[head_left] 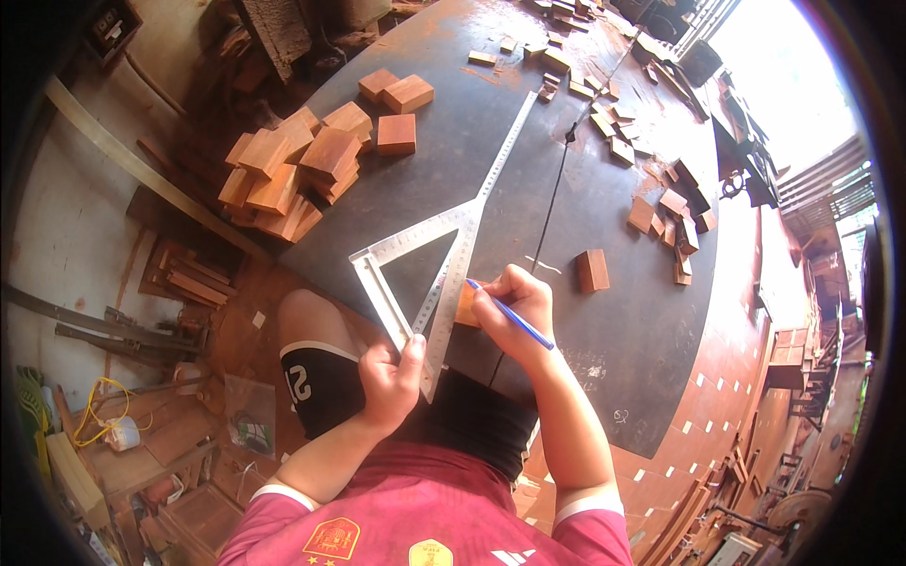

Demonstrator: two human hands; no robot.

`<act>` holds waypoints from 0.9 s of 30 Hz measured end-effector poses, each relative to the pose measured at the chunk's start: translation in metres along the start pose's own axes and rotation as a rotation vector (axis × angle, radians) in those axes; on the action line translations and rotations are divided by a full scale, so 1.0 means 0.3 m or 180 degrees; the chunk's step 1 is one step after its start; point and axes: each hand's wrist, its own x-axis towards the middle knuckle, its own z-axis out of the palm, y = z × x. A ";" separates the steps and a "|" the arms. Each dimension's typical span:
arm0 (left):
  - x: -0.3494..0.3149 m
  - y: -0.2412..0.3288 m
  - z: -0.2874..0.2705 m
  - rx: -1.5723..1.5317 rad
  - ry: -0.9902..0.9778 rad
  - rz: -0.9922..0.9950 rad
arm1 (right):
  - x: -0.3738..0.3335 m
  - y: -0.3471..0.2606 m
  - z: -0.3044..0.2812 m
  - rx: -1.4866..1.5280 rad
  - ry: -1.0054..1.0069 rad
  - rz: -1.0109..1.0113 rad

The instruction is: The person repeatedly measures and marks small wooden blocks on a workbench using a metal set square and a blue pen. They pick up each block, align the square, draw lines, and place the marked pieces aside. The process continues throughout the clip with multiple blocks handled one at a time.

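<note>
My left hand [390, 382] grips the lower corner of a silver metal triangle square [415, 232], thumb on top. A long graduated ruler [510, 141] runs out from the square across the dark table, away from me. Under the square's right edge lies a small wooden block [466, 306], partly hidden by the square and my fingers. Pinched in my right hand [517, 304] is a blue pen [525, 326], its tip at the square's edge over the block. Whether the tip touches the wood, I cannot tell.
Reddish wooden blocks [274, 179] are piled on the table's left side. A single block [593, 271] stands right of my right hand. More blocks [675, 222] lie scattered along the right and far side. A dark seam [557, 193] crosses the tabletop [623, 358].
</note>
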 end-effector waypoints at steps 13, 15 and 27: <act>-0.001 -0.008 -0.001 0.0120 0.0033 0.0003 | -0.002 0.002 0.000 -0.0106 -0.0028 -0.0081; -0.001 0.002 0.003 0.0112 0.0038 -0.0022 | -0.003 -0.004 0.000 -0.0170 -0.0036 -0.0076; 0.000 0.016 0.006 0.0154 -0.0003 0.0019 | -0.001 -0.021 -0.005 -0.0353 -0.0097 -0.0210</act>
